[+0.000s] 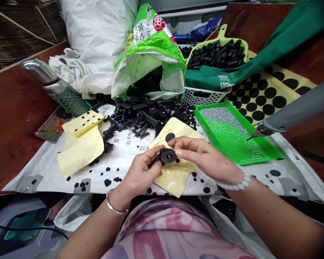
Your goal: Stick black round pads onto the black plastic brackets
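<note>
My left hand [144,171] is closed round the stem of a black plastic part, whose round head [167,156] faces up and shows a small recess in the middle. Just above that head, a black round sticker [170,137] is pinched at its edge by my right hand [198,154]. The fingertips of my right hand are close to the round head; I cannot tell whether they touch it. Beneath both hands lies a yellow backing sheet [175,180], partly covered by them.
A heap of black plastic parts [151,115] lies behind my hands, before an open green bag [148,57]. To the right are a green tray of screws [213,140] and a grey electric screwdriver [294,108]. A flask [56,86] and yellow sheets [81,154] are left.
</note>
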Available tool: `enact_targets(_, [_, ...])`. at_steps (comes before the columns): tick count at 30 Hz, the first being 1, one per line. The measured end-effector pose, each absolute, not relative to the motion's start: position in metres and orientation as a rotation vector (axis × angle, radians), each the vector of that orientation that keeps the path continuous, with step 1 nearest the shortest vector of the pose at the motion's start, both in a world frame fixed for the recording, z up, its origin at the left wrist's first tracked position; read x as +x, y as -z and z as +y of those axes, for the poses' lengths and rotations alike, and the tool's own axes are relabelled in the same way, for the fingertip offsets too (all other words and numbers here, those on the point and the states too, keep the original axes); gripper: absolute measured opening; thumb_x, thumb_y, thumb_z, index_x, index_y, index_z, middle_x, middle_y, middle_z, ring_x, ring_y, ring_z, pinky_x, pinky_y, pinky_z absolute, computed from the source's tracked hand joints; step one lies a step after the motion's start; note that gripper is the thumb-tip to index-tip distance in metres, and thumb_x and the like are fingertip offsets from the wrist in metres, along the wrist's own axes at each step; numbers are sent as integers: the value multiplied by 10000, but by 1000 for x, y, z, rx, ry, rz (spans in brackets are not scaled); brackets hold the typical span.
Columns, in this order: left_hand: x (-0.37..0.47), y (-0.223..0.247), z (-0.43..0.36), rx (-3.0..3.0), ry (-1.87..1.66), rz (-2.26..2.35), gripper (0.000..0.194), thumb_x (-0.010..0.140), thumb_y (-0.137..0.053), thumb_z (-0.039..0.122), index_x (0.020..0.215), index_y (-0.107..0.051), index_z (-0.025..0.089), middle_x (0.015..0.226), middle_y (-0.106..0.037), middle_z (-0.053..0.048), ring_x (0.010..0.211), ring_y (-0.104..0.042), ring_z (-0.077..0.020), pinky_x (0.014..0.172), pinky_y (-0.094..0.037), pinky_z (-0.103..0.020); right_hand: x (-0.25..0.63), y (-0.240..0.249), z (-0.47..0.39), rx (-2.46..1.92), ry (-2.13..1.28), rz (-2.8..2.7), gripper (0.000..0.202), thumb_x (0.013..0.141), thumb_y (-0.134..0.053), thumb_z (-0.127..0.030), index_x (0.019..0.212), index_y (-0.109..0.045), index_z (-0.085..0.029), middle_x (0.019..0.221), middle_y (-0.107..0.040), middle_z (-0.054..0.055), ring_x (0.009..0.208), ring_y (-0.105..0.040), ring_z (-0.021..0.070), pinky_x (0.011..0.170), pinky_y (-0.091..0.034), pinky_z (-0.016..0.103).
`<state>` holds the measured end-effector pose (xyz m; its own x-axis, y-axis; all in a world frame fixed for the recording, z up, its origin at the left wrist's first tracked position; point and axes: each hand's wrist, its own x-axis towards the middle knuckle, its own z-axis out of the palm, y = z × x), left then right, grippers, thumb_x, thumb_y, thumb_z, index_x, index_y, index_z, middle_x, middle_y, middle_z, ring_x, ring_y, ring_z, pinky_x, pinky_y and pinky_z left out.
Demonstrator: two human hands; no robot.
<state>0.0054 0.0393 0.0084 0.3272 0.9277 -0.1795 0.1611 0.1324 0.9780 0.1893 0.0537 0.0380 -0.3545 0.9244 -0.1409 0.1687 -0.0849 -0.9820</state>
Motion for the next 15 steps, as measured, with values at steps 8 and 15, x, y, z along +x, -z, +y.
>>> enact_targets(8, [4,-4,38,1383,-779,1082,490,759,-504,139,1249,-513,141,959,-648,-67,595,-529,-83,582,-455,-214,188,-32,54,-1251,-1422,-1614,123,755,-540,-282,695,-549,-176,959,-576,48,925,-545,185,843,-405,313])
enact_targets(15, [4,-4,38,1386,-782,1089,495,756,-508,135,1251,-514,139,966,-653,-72,595,-537,-87,580,-458,-212,189,-30,55,-1247,-1360,-1643,109,766,-535,-260,694,-555,-180,873,-600,35,883,-566,179,813,-431,310])
